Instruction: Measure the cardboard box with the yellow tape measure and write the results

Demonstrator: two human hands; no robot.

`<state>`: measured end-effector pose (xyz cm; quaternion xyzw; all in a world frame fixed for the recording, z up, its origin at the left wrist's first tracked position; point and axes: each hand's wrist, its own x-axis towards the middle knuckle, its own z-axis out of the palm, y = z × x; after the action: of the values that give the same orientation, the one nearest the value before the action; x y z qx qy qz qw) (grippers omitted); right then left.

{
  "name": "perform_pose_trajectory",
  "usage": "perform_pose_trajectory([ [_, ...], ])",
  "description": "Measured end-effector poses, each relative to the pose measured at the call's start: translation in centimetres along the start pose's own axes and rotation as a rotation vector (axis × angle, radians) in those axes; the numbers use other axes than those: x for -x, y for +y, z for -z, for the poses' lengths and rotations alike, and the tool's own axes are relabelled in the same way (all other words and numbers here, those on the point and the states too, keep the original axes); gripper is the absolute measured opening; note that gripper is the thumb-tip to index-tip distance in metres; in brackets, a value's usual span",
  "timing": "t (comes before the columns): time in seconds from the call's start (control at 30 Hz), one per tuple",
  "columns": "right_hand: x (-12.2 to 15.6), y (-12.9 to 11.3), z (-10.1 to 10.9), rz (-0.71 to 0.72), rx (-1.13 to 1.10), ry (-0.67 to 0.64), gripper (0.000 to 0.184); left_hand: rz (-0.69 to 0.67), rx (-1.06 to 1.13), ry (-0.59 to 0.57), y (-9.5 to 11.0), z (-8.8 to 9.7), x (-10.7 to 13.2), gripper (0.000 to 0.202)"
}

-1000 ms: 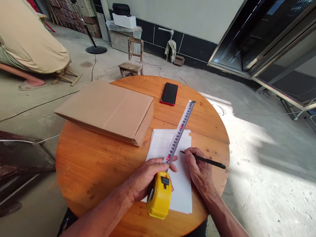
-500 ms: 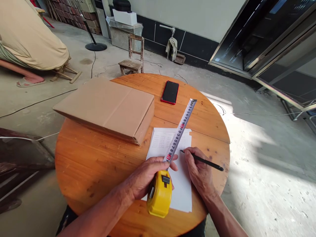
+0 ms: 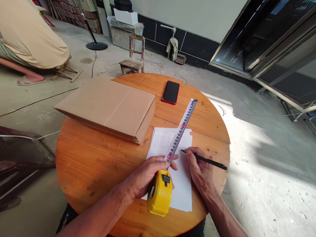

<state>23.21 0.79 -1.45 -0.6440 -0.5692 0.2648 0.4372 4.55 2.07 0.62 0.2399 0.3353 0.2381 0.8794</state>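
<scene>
My left hand (image 3: pixel 145 176) is closed round a yellow tape measure (image 3: pixel 160 194), whose white blade (image 3: pixel 181 130) runs out diagonally up and to the right over the table. My right hand (image 3: pixel 201 171) pinches a black pen (image 3: pixel 204 159), its tip resting on a white sheet of paper (image 3: pixel 182 187) that carries faint rows of writing near its top. The paper lies under both hands on a round wooden table (image 3: pixel 98 164).
A flat cardboard box (image 3: pixel 108 107) lies on the table's left half, overhanging the edge. A red-cased phone (image 3: pixel 171 92) rests at the far side. Beyond stand a small wooden chair (image 3: pixel 133 59), a stand base (image 3: pixel 96 45) with cables, and a crouching person in beige (image 3: pixel 27 36) at far left.
Almost nothing has moved. Both hands keep their grip and place; only the camera view has shifted slightly.
</scene>
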Motion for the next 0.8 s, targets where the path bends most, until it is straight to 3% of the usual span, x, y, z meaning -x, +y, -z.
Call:
perform_pose_trajectory([
  [0.37, 0.1, 0.19, 0.02, 0.023, 0.032, -0.001, 0.017, -0.007, 0.012, -0.003, 0.16, -0.13, 0.1, 0.023],
  [0.57, 0.22, 0.37, 0.13, -0.079, -0.03, 0.05, 0.019, -0.016, -0.002, -0.009, 0.17, -0.09, 0.19, 0.023],
  [0.8, 0.24, 0.41, 0.12, -0.096, -0.041, 0.054, 0.021, -0.014, -0.009, 0.011, 0.27, -0.27, 0.21, 0.023],
])
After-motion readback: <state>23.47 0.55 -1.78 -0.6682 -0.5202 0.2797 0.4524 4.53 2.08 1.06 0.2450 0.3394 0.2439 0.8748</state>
